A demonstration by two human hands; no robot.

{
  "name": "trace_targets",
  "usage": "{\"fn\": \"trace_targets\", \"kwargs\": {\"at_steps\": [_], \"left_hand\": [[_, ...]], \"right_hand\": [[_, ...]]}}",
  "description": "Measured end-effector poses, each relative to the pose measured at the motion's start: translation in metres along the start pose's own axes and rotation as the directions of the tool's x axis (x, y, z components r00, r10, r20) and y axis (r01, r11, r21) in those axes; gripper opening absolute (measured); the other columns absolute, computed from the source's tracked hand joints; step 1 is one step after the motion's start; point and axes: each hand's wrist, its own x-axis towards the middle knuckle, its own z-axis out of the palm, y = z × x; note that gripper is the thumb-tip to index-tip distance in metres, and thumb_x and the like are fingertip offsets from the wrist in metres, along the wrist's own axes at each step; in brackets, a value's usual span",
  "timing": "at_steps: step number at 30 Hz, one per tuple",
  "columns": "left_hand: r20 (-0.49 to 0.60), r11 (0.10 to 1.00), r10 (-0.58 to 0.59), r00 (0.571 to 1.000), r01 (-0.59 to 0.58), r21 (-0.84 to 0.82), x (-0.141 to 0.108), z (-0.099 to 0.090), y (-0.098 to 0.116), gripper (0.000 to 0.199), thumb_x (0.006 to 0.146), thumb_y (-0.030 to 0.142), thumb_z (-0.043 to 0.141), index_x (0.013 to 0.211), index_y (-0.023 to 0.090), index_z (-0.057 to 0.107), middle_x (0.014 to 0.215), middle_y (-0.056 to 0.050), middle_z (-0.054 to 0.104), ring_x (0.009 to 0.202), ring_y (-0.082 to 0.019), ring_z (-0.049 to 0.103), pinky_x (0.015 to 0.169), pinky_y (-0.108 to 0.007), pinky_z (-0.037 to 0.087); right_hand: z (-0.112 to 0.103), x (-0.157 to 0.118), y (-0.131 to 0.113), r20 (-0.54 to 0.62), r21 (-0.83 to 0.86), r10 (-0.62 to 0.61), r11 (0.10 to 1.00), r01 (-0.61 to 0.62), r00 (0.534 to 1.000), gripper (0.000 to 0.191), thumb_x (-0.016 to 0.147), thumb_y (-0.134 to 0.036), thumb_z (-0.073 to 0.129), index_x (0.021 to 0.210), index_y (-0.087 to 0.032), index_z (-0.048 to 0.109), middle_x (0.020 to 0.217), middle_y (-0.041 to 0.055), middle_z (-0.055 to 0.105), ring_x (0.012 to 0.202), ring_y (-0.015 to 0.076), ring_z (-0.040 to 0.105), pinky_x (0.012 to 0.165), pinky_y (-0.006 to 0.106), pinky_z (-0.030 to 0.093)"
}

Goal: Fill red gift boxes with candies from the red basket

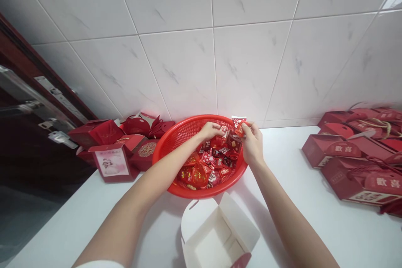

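A red plastic basket (194,194) on the white table holds many wrapped candies (209,167). My left hand (211,131) is over the basket's far part, its fingers closed at a small red-and-white packet (224,131). At the basket's right rim, my right hand (252,140) pinches red-and-white candy packets (239,123) between thumb and fingers. A brown packet (235,141) lies between the two hands. Nearer to me stands an open box (216,238), white inside, with its flaps spread and nothing visible in it.
Closed red gift boxes (114,163) are piled left of the basket, and more red boxes (361,178) lie at the right. A tiled wall (245,71) rises behind the table (282,184). At far left is a dark door (28,142) with a handle.
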Motion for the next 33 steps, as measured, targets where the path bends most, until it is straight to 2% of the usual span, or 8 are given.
{"fn": "trace_targets", "kwargs": {"at_steps": [8,15,17,20,23,26,30,33], "left_hand": [[0.062,0.992,0.051,0.997,-0.043,-0.117,-0.015,-0.014,0.028,0.021,0.056,0.024,0.086,0.067,0.014,0.072,0.069,-0.001,0.069,0.066,-0.015,0.062,0.064,-0.027,0.047],[0.213,0.930,0.094,0.972,-0.010,-0.367,-0.033,-0.008,0.048,0.038,0.057,0.031,0.088,0.086,0.012,0.075,0.064,0.003,0.060,0.045,-0.002,0.034,0.044,-0.020,0.018],[0.224,0.928,0.120,0.967,-0.029,-0.371,-0.035,-0.006,0.051,0.037,0.062,0.038,0.088,0.084,0.011,0.075,0.061,0.003,0.057,0.045,-0.003,0.036,0.044,-0.020,0.020],[0.237,0.940,0.131,0.963,-0.045,-0.338,-0.035,-0.008,0.052,0.040,0.064,0.044,0.088,0.080,0.010,0.074,0.066,-0.001,0.065,0.055,-0.008,0.053,0.051,-0.021,0.036],[0.260,0.962,0.161,0.952,-0.093,-0.255,-0.032,-0.019,0.049,0.039,0.061,0.043,0.090,0.076,0.011,0.074,0.074,-0.005,0.071,0.069,-0.015,0.064,0.068,-0.028,0.048],[0.269,0.987,0.153,0.951,-0.132,-0.094,-0.028,-0.034,0.042,0.035,0.061,0.042,0.088,0.070,0.012,0.073,0.069,-0.004,0.070,0.068,-0.016,0.063,0.071,-0.030,0.048],[0.380,0.956,-0.032,0.924,-0.082,0.280,-0.025,-0.054,0.032,0.028,0.062,0.042,0.083,0.067,0.016,0.076,0.065,-0.002,0.070,0.067,-0.017,0.061,0.068,-0.028,0.044],[0.295,0.825,-0.193,0.936,-0.008,0.565,-0.025,-0.068,0.029,0.019,0.056,0.035,0.084,0.066,0.020,0.078,0.073,0.001,0.074,0.080,-0.019,0.064,0.074,-0.025,0.042]], "right_hand": [[0.000,0.002,0.002,-0.046,0.078,-0.014,0.997,0.018,0.999,0.024,0.070,-0.040,0.070,0.075,-0.022,0.056,0.075,-0.0017,0.061,0.068,0.0142,0.056,0.069,0.029,0.048],[0.001,0.003,0.002,0.005,0.049,-0.013,0.999,0.013,1.000,0.026,0.069,-0.042,0.071,0.078,-0.021,0.059,0.073,-0.0023,0.064,0.068,0.0151,0.056,0.066,0.029,0.047],[0.000,0.003,0.002,0.026,0.044,-0.018,0.999,0.017,1.000,0.025,0.069,-0.041,0.071,0.078,-0.021,0.060,0.074,-0.0022,0.065,0.070,0.0152,0.057,0.068,0.029,0.048],[0.000,0.003,0.001,0.058,0.000,-0.028,1.000,0.028,0.998,0.023,0.070,-0.040,0.071,0.077,-0.021,0.062,0.076,-0.0019,0.066,0.072,0.0155,0.058,0.070,0.029,0.048],[-0.001,0.002,0.001,0.078,-0.029,-0.019,0.999,0.021,0.997,0.022,0.070,-0.040,0.071,0.077,-0.021,0.062,0.074,-0.0026,0.064,0.070,0.0151,0.057,0.068,0.029,0.046],[-0.001,0.002,0.001,0.073,-0.039,-0.009,0.999,0.012,0.997,0.024,0.069,-0.041,0.072,0.077,-0.021,0.061,0.073,-0.0033,0.062,0.068,0.0144,0.055,0.065,0.028,0.045],[-0.001,0.000,0.000,0.089,-0.078,-0.013,0.997,0.020,0.996,0.022,0.072,-0.041,0.069,0.077,-0.021,0.061,0.074,-0.0025,0.063,0.069,0.0149,0.056,0.066,0.028,0.045],[-0.002,-0.001,-0.001,0.098,-0.087,-0.013,0.996,0.021,0.995,0.022,0.073,-0.041,0.069,0.077,-0.021,0.061,0.074,-0.0025,0.063,0.069,0.0148,0.056,0.066,0.028,0.046]]}}
